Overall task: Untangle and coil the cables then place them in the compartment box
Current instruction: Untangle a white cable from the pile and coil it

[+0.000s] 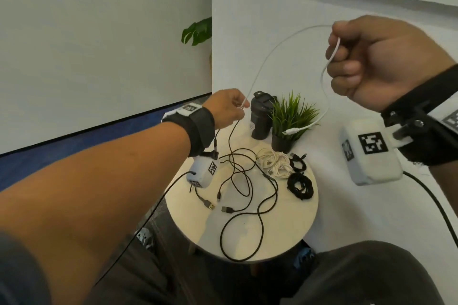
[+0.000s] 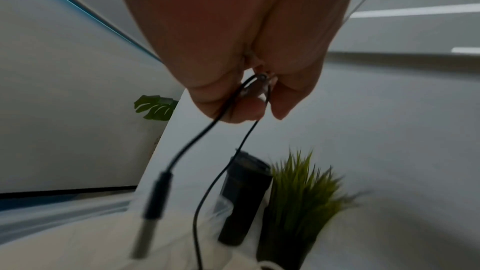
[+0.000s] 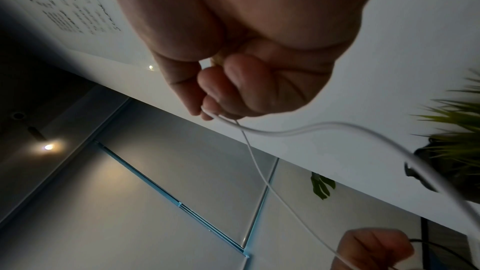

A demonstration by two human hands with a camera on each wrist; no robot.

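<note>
Overhead, a white cable (image 1: 277, 44) arcs between my two raised hands above the round table (image 1: 285, 230). My right hand (image 1: 376, 62), near and high on the right, is curled into a fist around the cable, whose plug end (image 1: 291, 131) dangles over the potted grass (image 1: 292, 116). My left hand (image 1: 229, 108), farther off and lower, pinches the other end of the white cable together with a thin black cable (image 1: 230, 141); the left wrist view shows that black one looped through my fingers (image 2: 246, 108), its plug (image 2: 153, 208) swinging free. Below, the rest of the black cables (image 1: 247, 190) sprawl tangled across the table's middle, while coiled white bundles (image 1: 273, 163) and black bundles (image 1: 300, 184) lie on its right side, and a dark tumbler (image 1: 260, 116) stands at the far edge. No compartment box shows in any view. To finish this step cleanly, I judge the left hand should let the black cable drop so only the white one is held, then the right hand should wind even loops toward the left, keeping light tension and the dangling plug clear of the grass blades.
</note>
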